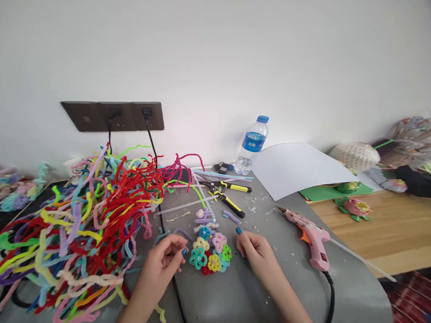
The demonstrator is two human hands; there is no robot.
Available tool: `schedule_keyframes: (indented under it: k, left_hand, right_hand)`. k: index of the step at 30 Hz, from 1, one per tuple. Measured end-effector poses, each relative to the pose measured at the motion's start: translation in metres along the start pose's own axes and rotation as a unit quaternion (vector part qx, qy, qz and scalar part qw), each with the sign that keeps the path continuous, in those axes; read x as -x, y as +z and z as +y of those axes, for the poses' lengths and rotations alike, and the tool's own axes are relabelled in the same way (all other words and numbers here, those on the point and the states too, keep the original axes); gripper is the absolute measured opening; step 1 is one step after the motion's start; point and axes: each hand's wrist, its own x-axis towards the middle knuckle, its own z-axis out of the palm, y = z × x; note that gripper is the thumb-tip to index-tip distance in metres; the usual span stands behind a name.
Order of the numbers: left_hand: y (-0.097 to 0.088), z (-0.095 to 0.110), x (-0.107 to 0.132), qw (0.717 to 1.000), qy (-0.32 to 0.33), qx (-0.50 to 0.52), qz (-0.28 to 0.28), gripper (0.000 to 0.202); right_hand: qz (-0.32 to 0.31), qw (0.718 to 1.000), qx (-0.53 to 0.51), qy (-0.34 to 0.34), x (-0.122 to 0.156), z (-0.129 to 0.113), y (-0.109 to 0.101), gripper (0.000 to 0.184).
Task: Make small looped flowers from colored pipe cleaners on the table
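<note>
Between my two hands lies a cluster of small pipe-cleaner flowers (214, 262) in teal, yellow, pink, green and red. Just left of it is my left hand (164, 261), its fingers curled in toward the thumb and no object showing in them. To the cluster's right my right hand (257, 251) rests near the table, fingers folded under and thumb stretched along them; nothing shows in its grip. Neither hand touches the flowers. Behind the cluster lie short purple pipe-cleaner pieces (231, 217) and yellow-and-black handled pliers (231, 203).
A big tangle of pipe cleaners (121, 195) covers the left side. A pink glue gun (315, 242) lies at right, its cord running off the front. Behind stand a water bottle (252, 146) and white paper (301, 167). A black cable (177, 293) crosses the grey table.
</note>
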Motion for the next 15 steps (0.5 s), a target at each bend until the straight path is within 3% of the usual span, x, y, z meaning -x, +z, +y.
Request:
schedule_keyframes:
  k: [5, 10, 15]
  left_hand:
    - [0.001, -0.004, 0.002, 0.999, 0.038, -0.024, 0.016, 0.029]
    - [0.004, 0.000, 0.004, 0.998, 0.055, -0.035, 0.021, 0.032]
    - [0.006, 0.004, 0.007, 0.997, 0.059, -0.026, 0.035, 0.032]
  right_hand:
    - [-0.078, 0.996, -0.035, 0.020, -0.004, -0.002, -0.007, 0.068]
    - [-0.058, 0.998, -0.023, -0.017, -0.004, -0.008, -0.010, 0.066]
    - [-0.083, 0.995, -0.041, -0.024, 0.002, -0.006, -0.013, 0.054]
